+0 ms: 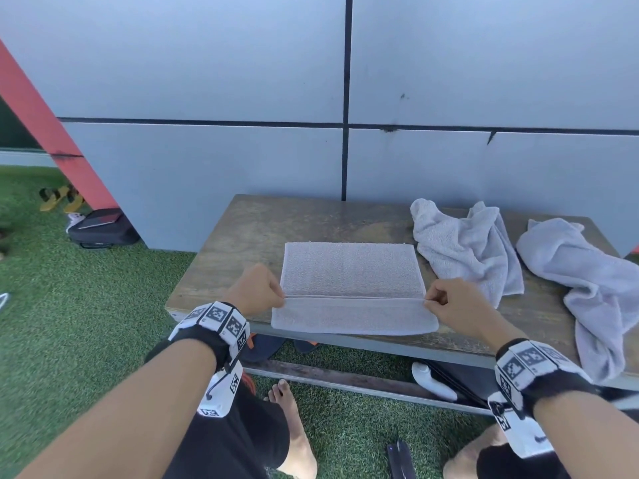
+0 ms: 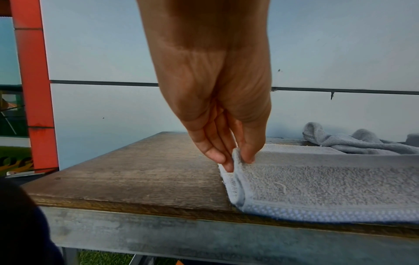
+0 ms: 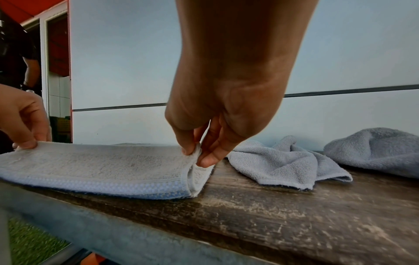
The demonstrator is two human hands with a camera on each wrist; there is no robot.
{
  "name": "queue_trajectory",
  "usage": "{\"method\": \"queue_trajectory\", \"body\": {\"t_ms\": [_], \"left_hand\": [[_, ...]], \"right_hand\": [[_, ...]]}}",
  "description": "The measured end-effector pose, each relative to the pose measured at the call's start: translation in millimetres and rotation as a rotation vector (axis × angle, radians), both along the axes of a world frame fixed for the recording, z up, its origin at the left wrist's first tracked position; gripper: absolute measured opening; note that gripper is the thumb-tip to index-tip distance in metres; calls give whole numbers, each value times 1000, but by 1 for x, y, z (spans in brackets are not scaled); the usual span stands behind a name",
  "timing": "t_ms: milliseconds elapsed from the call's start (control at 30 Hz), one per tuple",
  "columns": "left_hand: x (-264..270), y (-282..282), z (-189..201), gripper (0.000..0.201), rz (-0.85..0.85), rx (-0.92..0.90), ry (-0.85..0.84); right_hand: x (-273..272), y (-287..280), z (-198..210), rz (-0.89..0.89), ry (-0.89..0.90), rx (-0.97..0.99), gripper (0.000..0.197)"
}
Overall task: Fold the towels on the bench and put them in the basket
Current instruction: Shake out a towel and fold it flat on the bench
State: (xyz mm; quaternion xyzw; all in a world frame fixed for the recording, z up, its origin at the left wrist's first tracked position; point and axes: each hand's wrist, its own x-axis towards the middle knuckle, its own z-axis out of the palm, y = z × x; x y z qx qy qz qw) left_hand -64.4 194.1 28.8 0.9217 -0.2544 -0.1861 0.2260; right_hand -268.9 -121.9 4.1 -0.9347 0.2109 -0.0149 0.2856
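A pale grey towel [image 1: 352, 271] is lying flat on the wooden worktop [image 1: 242, 236], its near edge reaching the worktop's front lip. The near strip of the towel is lying doubled over on itself, its edge forming a straight line across the cloth. The left hand [image 1: 256, 292] is pinching the left end of that edge between thumb and fingertips [image 2: 226, 162]; in the left wrist view the cloth is standing up slightly in the pinch. The right hand [image 1: 456, 305] is pinching the right end the same way, thumb on one side and curled fingers [image 3: 208, 157] on the other, with the corner lifted a little off the wood. A woven band is running along the towel's near border in both wrist views.

Two more grey towels are lying unfolded on the worktop to the right: a crumpled towel [image 1: 466, 250] just beside the flat one, and a second crumpled towel [image 1: 587, 281] farther right, part of it hanging over the front edge. Neither hand is touching them.

Artificial grass [image 1: 69, 305] is covering the ground, and a grey panelled wall [image 1: 207, 63] is standing behind the worktop. A bare foot [image 1: 294, 420] is showing below.
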Motion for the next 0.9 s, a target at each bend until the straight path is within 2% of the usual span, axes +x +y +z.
{"method": "queue_trajectory", "body": {"t_ms": [200,367,467,600,700,767,833,900], "left_hand": [[3,0,-2,4,-18,-32,-2],[11,2,-7,5,-42,-65,-16],[19,0,-9,14,4,-175,-42],[21,-11,-1,21,8,-138,-82],[17,-15,5,21,36,-162,-40],[20,-12,4,22,51,-176,26],[19,-8,4,25,57,-180,137],[15,-5,4,22,25,-128,231]], "right_hand": [[3,-2,-5,-25,8,-29,15],[8,-5,-8,-63,-84,60,8],[17,-9,-5,-19,-68,10,18],[28,-8,11,-22,-90,-21,21],[28,-7,22,-74,-161,95,23],[24,-10,26,-58,-149,158,25],[19,-18,28,-2,-55,260,23],[14,-26,29,52,91,445,17]]}}
